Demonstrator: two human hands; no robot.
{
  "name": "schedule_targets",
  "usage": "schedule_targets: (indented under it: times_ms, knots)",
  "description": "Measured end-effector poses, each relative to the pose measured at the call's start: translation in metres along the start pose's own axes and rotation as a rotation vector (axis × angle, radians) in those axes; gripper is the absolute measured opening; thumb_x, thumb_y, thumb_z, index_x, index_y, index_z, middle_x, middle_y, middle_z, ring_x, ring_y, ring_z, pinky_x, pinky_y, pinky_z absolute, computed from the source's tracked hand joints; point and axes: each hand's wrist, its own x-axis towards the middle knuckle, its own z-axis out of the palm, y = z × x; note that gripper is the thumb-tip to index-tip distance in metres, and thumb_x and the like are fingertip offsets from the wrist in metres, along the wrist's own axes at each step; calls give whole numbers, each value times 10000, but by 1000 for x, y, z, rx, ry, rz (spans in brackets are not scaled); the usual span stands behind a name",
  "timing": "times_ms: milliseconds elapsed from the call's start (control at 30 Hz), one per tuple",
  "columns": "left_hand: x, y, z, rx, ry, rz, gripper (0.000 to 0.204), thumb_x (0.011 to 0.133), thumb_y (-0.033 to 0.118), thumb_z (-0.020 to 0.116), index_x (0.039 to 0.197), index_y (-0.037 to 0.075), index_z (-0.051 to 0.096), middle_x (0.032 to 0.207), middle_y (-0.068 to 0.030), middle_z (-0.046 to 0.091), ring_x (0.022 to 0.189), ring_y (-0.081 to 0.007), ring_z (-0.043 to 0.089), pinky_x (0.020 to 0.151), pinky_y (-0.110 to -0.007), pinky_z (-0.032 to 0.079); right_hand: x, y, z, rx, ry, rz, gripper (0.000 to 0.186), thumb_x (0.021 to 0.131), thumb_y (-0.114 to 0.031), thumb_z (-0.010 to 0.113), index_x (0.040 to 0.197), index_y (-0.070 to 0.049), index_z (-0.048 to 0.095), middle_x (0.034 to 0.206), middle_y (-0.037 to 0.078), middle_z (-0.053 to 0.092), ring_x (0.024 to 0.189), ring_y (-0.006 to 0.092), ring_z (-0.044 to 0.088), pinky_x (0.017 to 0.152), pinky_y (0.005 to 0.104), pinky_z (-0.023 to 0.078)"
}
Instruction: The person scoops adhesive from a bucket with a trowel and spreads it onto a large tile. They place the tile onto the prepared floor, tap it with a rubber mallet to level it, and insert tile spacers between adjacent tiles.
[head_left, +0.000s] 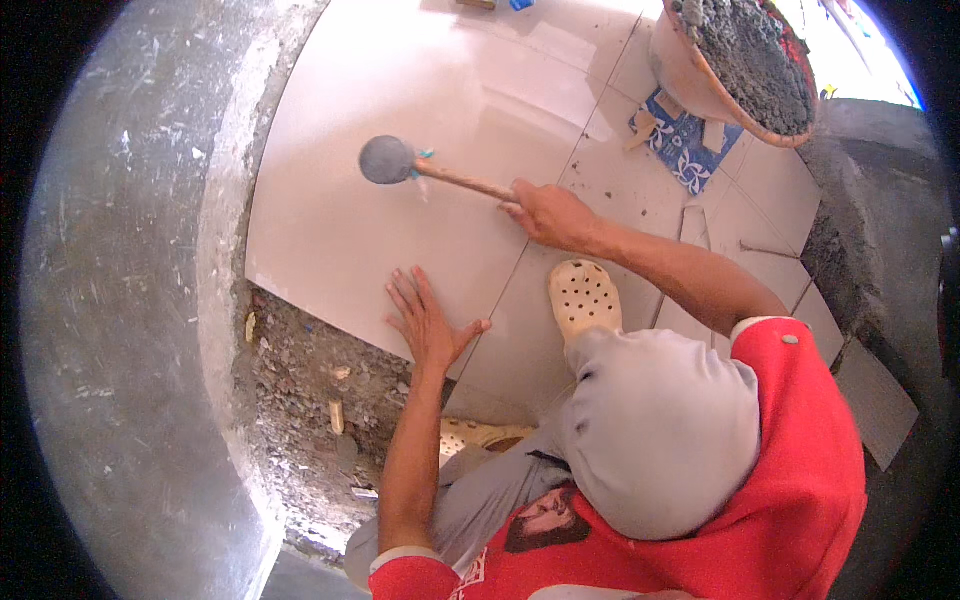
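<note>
My right hand [552, 215] is closed around the wooden handle of a rubber mallet [387, 160]. Its round dark grey head is over a large pale floor tile [330, 215]; whether it touches the surface, I cannot tell. A bit of blue-green material shows where handle and head meet. My left hand [430, 325], fingers spread, lies flat near the tile's front edge and holds nothing. Rough, rubble-strewn ground [310, 385] borders that edge.
A bucket [680, 70] heaped with grey mortar stands at the far right. Beside it lies a blue patterned piece [690, 150] with small scraps. A grey wall [120, 250] runs along the left. My cream clog [585, 295] rests on the tiles. A loose tile [875, 400] is at right.
</note>
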Motion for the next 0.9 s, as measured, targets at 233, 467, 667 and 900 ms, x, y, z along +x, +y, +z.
schedule_targets:
  times_ms: [233,467,667,900]
  knots:
    - [65,60,-10,50,111,122,1498,576,755,829,1649,100,15,1682,-303,-43,1545,-522,-58,1092,-834,88,9,-32,-22,386,240,-151,385,1058,-369,538,922,-9,554,670,215,566,650,445,603,593,517,436]
    - [75,84,-25,58,91,26,1502,574,815,784,1654,122,5,1684,-295,-59,1541,-528,-77,1073,-852,87,10,-3,-60,79,348,-232,313,1056,-321,546,1017,-11,520,696,223,565,647,464,585,592,531,443]
    - [73,82,-27,99,19,10,1513,564,829,778,1656,128,-1,1684,-293,-78,1532,-545,-85,1058,-864,83,8,-9,-56,141,248,-230,310,1049,-321,556,1027,-17,499,723,232,594,684,479,612,606,538,470]
    - [79,81,-23,104,83,18,1514,565,835,774,1656,134,-8,1683,-292,-91,1537,-534,-85,1046,-871,71,12,-1,-61,39,165,-153,314,1036,-341,586,1033,-35,514,711,232,591,670,459,617,586,514,478]
